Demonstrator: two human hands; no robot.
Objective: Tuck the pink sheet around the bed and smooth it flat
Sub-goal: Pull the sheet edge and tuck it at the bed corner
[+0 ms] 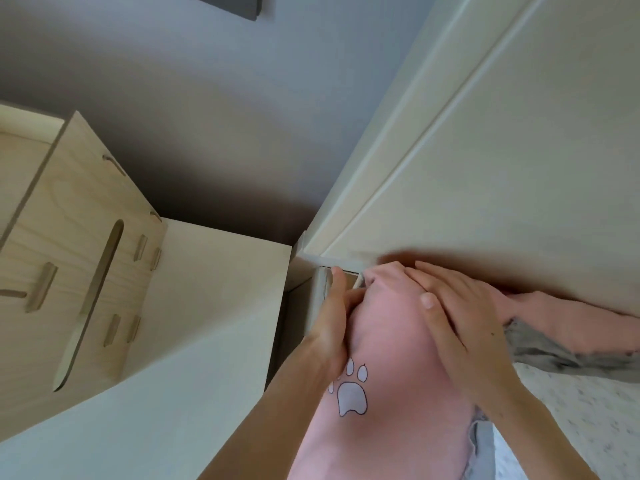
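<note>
The pink sheet (391, 358) is bunched over the far left corner of the bed (588, 420), right where that corner meets a white panel (502, 150) and a grey corner post (320, 296). A white paw print (351, 393) with a dark outline shows on the sheet near the left wrist.

The left hand (332, 320) lies edge-on along the left side of the covered corner, between the sheet and the post. Its fingers are straight and pressed against the fabric, with a fingertip reaching the top of the post. It grips nothing.

The right hand (457, 317) rests flat on top of the corner, palm down. Its fingers are straight and close together, pointing toward the panel, and the thumb lies on the sheet. It holds nothing either.

Along the bed's far edge, more of the sheet lies rumpled against the panel, with a grey cloth (554, 355) just beside it. A wooden box (86, 258) stands to the left on a white cabinet (214, 306), before a grey wall (156, 81).
</note>
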